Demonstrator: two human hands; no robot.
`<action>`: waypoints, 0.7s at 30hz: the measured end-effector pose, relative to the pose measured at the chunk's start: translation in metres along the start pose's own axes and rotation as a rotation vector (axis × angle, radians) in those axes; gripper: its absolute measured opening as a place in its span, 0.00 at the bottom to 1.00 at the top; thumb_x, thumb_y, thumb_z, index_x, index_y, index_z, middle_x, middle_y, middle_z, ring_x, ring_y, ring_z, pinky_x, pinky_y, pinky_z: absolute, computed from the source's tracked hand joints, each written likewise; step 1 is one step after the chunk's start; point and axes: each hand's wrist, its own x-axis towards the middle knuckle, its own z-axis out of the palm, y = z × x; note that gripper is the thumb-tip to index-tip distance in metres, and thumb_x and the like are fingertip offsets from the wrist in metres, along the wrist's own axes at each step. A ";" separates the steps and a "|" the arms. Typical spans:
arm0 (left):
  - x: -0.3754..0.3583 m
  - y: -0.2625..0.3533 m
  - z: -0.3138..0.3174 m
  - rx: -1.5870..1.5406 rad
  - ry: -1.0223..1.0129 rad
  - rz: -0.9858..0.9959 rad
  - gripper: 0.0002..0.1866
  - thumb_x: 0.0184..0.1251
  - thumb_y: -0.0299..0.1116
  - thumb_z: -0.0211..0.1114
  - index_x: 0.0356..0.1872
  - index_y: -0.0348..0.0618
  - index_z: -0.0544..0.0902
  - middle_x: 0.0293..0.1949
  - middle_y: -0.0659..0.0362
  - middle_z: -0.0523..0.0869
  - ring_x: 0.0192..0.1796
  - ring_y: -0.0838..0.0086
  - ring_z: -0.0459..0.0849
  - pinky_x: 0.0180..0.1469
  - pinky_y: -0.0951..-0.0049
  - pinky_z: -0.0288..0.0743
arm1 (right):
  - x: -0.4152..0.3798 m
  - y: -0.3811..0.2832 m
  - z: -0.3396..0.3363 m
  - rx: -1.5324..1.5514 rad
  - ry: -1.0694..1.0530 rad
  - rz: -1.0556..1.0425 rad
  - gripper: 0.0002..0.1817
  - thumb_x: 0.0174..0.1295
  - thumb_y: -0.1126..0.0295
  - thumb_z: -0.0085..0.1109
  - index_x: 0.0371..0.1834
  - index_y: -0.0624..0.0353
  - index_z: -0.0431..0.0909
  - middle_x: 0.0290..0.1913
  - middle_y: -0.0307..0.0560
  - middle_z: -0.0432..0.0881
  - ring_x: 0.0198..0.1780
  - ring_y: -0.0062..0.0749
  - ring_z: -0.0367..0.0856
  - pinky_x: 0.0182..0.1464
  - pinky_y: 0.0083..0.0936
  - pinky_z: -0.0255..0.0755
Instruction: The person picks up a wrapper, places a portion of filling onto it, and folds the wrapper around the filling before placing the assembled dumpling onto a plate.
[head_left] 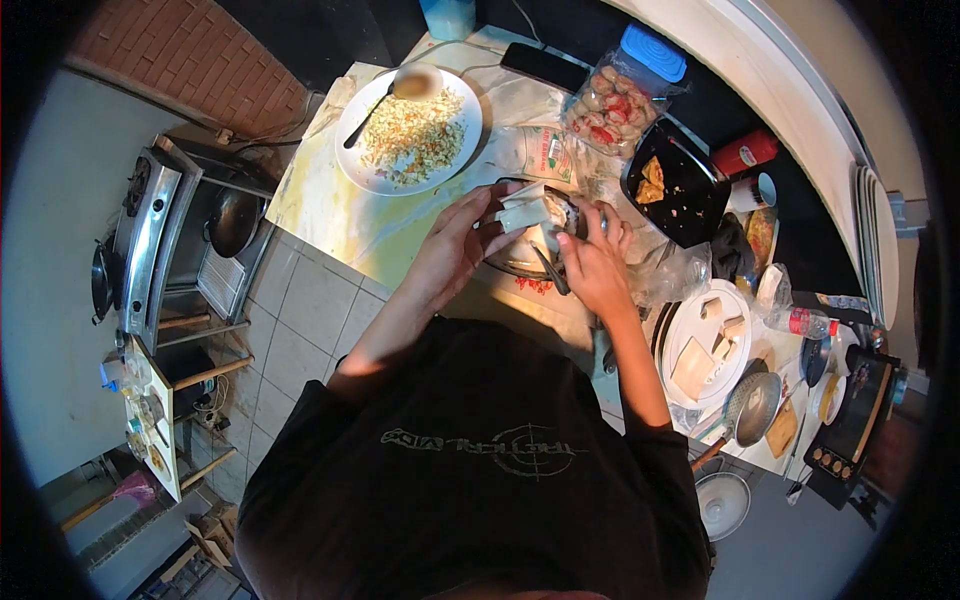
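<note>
Close in front of my body, my left hand (pixel 462 248) grips a pale folded wrapper (pixel 524 213), its fingers bent around the left end. My right hand (pixel 598 262) is curled at the wrapper's other end, thumb below and fingers above; the exact contact is partly hidden. Beneath both hands is a round dark-rimmed dish (pixel 520 268), mostly covered by them. A dark utensil handle (pixel 549 270) slants out of it beside my right thumb. Up and to the left, a white plate (pixel 355 172) holds chopped vegetable filling (pixel 415 140) and a black-handled spoon (pixel 368 118).
To the right, a white plate (pixel 672 330) bears several cut wrapper pieces. Beyond my hands are a bag of round reddish items (pixel 612 105), a black tray (pixel 695 195) with food scraps and a red bottle (pixel 745 153). A pan (pixel 752 408) and stove (pixel 155 220) flank the table.
</note>
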 end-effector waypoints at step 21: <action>-0.005 0.000 0.012 0.010 -0.034 0.015 0.22 0.80 0.41 0.47 0.67 0.38 0.68 0.63 0.55 0.73 0.60 0.66 0.76 0.67 0.58 0.72 | -0.001 -0.052 -0.048 0.022 0.211 -0.144 0.21 0.62 0.57 0.53 0.58 0.43 0.81 0.69 0.48 0.65 0.67 0.52 0.59 0.66 0.49 0.49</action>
